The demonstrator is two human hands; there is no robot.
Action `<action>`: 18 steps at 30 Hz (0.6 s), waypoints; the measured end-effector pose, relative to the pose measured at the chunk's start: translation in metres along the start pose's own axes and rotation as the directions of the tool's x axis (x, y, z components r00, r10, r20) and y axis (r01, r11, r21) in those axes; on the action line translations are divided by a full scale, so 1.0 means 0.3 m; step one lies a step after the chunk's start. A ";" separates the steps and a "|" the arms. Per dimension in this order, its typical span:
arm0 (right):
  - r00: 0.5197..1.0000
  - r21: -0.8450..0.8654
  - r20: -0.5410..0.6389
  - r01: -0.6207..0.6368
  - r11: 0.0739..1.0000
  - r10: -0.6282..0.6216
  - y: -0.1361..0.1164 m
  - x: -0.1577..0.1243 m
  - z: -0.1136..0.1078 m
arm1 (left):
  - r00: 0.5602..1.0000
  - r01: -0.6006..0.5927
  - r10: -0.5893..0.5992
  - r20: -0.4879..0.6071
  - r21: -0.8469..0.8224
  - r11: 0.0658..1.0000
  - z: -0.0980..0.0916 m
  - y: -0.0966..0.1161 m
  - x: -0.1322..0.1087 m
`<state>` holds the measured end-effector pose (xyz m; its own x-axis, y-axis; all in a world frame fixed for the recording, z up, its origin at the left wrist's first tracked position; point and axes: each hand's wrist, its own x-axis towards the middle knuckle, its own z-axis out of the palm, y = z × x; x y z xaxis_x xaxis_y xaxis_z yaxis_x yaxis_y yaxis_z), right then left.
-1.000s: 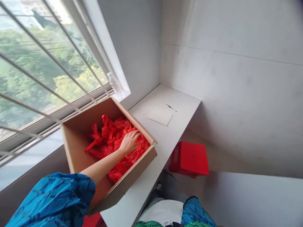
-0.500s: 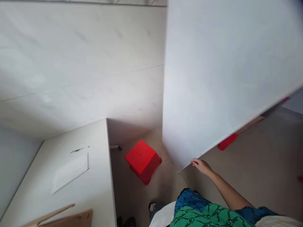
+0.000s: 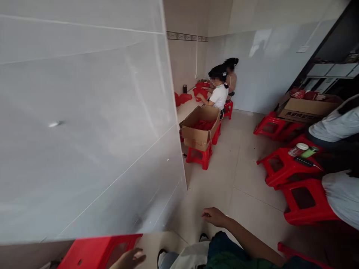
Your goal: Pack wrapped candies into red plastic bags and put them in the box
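Note:
My right hand [image 3: 215, 216] hangs above the tiled floor with its fingers loosely bent and nothing visible in them. It touches nothing. At the bottom edge, my left hand [image 3: 130, 258] is partly in view. Its fingers are slightly apart, and I see nothing held. Beside it, and partly hidden by the panel, is a red plastic stool [image 3: 88, 253]. A large pale grey panel [image 3: 92, 123] with thin white lines fills the left side, above my left hand.
Beyond the panel, two people sit at a table with red cloth pieces [image 3: 200, 91]. A cardboard box [image 3: 196, 133] stands on a red stool [image 3: 199, 157]. On the right are more red stools [image 3: 304, 200], seated people, another box [image 3: 305, 108], and a stool carrying a cup [image 3: 298, 149] and phone.
My view has swung to the right, into the room with seated people. My right hand has come off the white board's lower edge. My left hand has entered at the bottom.

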<state>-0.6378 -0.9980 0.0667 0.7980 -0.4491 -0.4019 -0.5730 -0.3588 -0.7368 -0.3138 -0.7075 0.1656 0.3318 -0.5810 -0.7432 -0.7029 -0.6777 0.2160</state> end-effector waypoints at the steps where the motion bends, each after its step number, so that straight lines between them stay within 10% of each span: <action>1: 1.000 0.019 -0.015 -0.011 1.000 0.011 0.039 -0.001 -0.071 | 0.999 -0.022 0.022 0.033 0.004 1.000 0.002 0.116 0.067; 8: 0.987 0.114 -0.155 -0.021 0.993 0.039 0.271 0.236 -0.618 | 0.958 -0.287 0.283 0.050 0.088 0.954 -0.103 0.770 0.498; 18: 0.983 0.100 -0.182 0.010 0.995 0.008 0.535 0.805 -1.469 | 0.967 -0.254 0.255 0.000 -0.069 0.965 -0.473 1.319 1.153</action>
<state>-0.6194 -1.5245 0.0910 0.7462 -0.5931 -0.3024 -0.5432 -0.2798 -0.7916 -0.3880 -1.2407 0.0837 0.1417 -0.7343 -0.6639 -0.7187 -0.5375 0.4411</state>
